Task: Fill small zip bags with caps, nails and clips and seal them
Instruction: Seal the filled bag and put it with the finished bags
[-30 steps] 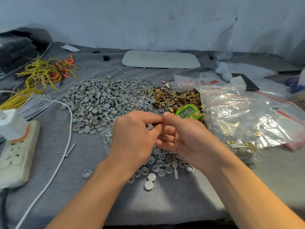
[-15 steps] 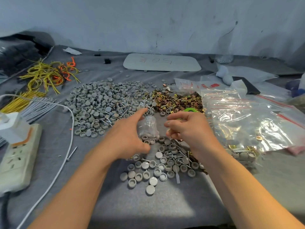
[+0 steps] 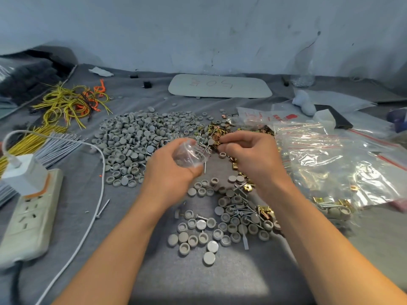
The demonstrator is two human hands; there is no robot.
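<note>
Gripping a small zip bag (image 3: 187,156), the left hand (image 3: 170,172) has its fingers and thumb curled round the crumpled clear plastic, held above the middle of the table (image 3: 77,194), which is covered with a grey cloth. A few nails (image 3: 202,149) show at the bag's right side; whether they are inside it or behind it cannot be told. The right hand (image 3: 253,159) is just beside it, knuckles up, with thumb and forefinger drawn together at the near rim of the heap of gold clips (image 3: 214,130). Whether a clip is pinched between them cannot be told.

A broad heap of grey caps (image 3: 136,139) lies left of the clips, toward the far edge, and touches them where the two heaps meet. A smaller scatter (image 3: 231,223) of the same three parts lies toward the near edge, between the forearms. Toward the right edge, a loose stack of zip bags (image 3: 334,155) with red seal lines overlaps the clips.

At the left edge lies a power strip (image 3: 28,221) with a white charger (image 3: 24,175) plugged in. Beyond it, near the far left corner, lie yellow wires (image 3: 63,104). A white board (image 3: 220,86) rests at the far edge.
</note>
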